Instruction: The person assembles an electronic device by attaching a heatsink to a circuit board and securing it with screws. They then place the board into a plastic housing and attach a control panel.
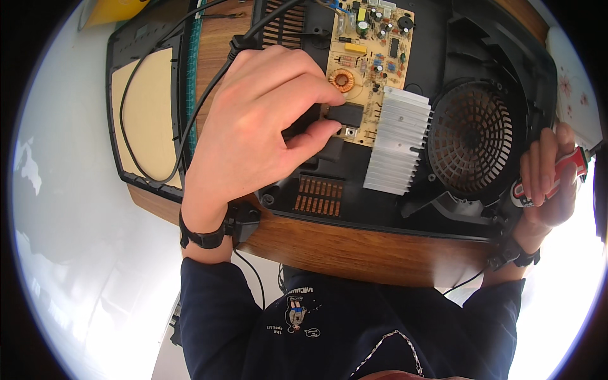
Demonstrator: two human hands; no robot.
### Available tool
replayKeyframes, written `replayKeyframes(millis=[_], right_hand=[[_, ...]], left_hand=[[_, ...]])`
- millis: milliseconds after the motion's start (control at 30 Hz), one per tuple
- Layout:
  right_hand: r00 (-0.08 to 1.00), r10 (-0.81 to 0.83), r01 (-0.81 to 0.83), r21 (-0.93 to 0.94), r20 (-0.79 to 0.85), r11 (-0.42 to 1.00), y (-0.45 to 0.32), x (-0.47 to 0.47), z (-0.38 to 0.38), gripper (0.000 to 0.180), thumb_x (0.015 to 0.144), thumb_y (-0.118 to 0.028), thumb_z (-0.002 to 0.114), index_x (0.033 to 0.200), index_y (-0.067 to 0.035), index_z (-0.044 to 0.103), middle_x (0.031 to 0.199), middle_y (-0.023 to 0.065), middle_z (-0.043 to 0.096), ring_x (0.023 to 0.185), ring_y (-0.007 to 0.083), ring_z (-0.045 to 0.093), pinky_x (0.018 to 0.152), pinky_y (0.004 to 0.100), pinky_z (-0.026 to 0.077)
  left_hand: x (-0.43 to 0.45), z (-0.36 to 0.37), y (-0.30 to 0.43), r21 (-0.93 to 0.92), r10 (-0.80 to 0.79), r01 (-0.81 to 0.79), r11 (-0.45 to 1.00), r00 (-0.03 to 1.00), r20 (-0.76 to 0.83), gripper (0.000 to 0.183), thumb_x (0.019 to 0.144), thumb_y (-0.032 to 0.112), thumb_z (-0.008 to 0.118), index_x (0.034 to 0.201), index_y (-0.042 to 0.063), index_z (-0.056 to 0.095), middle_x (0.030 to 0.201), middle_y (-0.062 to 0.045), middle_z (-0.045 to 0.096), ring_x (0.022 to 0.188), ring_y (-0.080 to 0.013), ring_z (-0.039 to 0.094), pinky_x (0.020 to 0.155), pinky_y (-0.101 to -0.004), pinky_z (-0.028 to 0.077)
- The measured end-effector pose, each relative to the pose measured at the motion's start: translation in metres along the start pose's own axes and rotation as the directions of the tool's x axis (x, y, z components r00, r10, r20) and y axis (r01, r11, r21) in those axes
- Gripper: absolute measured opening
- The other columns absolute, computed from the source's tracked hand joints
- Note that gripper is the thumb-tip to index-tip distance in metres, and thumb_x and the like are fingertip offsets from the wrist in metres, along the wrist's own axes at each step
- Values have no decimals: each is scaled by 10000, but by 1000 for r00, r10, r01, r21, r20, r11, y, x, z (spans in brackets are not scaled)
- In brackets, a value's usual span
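Note:
My left hand (266, 118) reaches over a tan circuit board (370, 88). Its thumb and index fingertip pinch a black block-shaped component (346, 115) at the board's lower left, by a copper-wound toroid coil (342, 80). A finned aluminium heat sink (398, 142) stands along the board's lower right. The board lies in a black plastic housing (380, 209) with a round fan grille (470, 137). At the housing's right edge, my right hand (546, 175) is closed around the red handle of a screwdriver (567, 166), its dark shaft pointing right.
A thick black cable (209, 97) loops on the left over a dark-framed panel with a cream inside (147, 118). The wooden tabletop (361, 251) shows along the front. A green cutting mat (192, 71) peeks out beside the panel. Something yellow (111, 12) sits top left.

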State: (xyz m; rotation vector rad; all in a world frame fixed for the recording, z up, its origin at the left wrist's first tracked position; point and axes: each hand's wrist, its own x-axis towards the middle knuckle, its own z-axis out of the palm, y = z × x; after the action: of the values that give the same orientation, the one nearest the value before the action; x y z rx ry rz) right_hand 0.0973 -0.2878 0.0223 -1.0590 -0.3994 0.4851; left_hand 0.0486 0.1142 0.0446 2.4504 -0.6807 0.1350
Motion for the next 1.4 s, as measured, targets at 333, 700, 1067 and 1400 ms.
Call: replayKeyframes(millis=[333,700,1067,1400], right_hand=[[1000,14,-14,-4,-17,1000,-1,1,2,524,1107,-333,558,1457,38,438,798,16,573,541,61,491,508,197,469],[1000,11,-11,-18,-14,1000,-1,0,2,533,1112,-340,551,1477,35,446,801,17,574,545,59,498,515,197,472],[1000,18,-18,-25,15,1000,-1,1,-1,533,1114,-331,547,1481,41,442,809,20,577,559,63,520,522,204,478],[999,-14,12,-58,-29,998,0,0,4,533,1119,-327,515,1487,54,453,799,21,567,561,60,513,515,209,453]], left_hand=[[1,3,1,4,-18,18,1000,999,-39,315,644,63,917,925,63,774,901,-36,706,877,-231,656,799,-334,471],[1,5,3,31,-32,34,999,997,-65,309,642,56,911,928,61,793,868,-32,706,851,-221,655,786,-331,479],[1,4,3,18,-31,32,999,999,-43,326,647,63,911,953,70,800,863,-18,702,827,-211,642,765,-326,471],[2,3,5,68,41,-38,997,998,-43,280,693,95,891,933,86,748,867,10,674,789,-195,638,744,-351,463]])
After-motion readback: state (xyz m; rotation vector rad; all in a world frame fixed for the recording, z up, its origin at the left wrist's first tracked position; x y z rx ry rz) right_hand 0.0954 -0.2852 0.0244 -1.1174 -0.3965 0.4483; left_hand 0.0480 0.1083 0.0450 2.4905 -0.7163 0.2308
